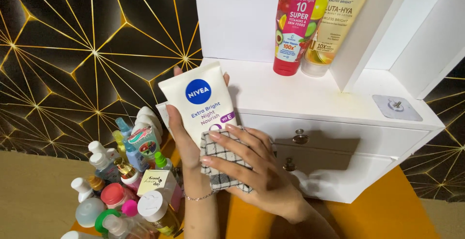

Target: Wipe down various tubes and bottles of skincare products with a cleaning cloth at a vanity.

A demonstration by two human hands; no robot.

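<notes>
My left hand [183, 137] is clamped on the white plastic lotion tube [201, 103], upright before the white drawer unit [339, 137]. My right hand [247, 164] presses a black-and-white checked cloth [220, 168] against its base, mid-wipe; next calls for turning the tube.

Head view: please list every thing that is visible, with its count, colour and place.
White tube: one, white with a blue round mark, held upright before the shelf.
Checked cloth: one, white and black, pressed on the tube's lower part.
Standing tubes: two, red and cream, on the shelf top at the back.
White shelf unit: one, with two drawers and metal knobs.
Small bottles: many, mixed colours, crowded at lower left.
Left hand: grips the tube; bracelet at the wrist.
Right hand: holds the cloth.
</notes>
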